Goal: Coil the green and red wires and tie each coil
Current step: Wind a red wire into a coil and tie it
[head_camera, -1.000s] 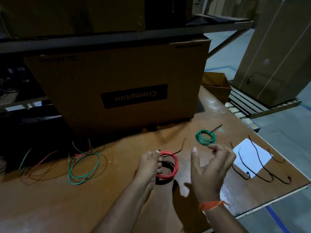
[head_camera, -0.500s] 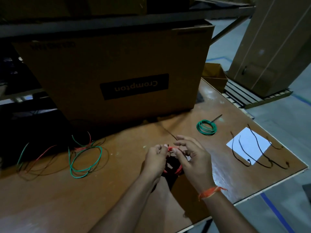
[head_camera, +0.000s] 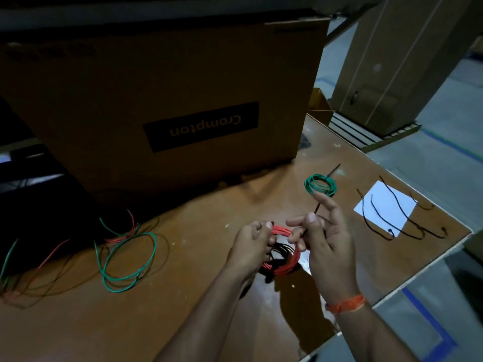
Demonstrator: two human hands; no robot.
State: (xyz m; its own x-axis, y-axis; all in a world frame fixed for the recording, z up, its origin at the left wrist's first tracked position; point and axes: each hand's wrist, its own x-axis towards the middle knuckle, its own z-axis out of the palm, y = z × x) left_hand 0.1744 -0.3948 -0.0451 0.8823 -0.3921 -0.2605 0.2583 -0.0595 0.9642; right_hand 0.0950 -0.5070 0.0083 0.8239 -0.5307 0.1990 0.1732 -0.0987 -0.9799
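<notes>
A red wire coil point(head_camera: 286, 266) hangs just above the brown table point(head_camera: 183, 296), gripped at its left top by my left hand point(head_camera: 252, 246). My right hand point(head_camera: 322, 241) pinches a thin dark tie point(head_camera: 316, 209) at the coil's top between thumb and fingers, index finger raised. A finished green coil point(head_camera: 320, 185) with a dark tie end lies farther back on the table. Loose green wire point(head_camera: 125, 257) and loose red wire point(head_camera: 120, 237) lie in loops at the left.
A large Crompton cardboard box point(head_camera: 170, 100) stands behind the hands. A white sheet point(head_camera: 385, 207) with several dark ties lies at the table's right corner. The table edge runs close on the right. More loose wires trail at the far left.
My right hand came in from open beside the coil, closed on the tie at the coil's top, and now draws it up with the index finger lifted. The left hand keeps its hold.
</notes>
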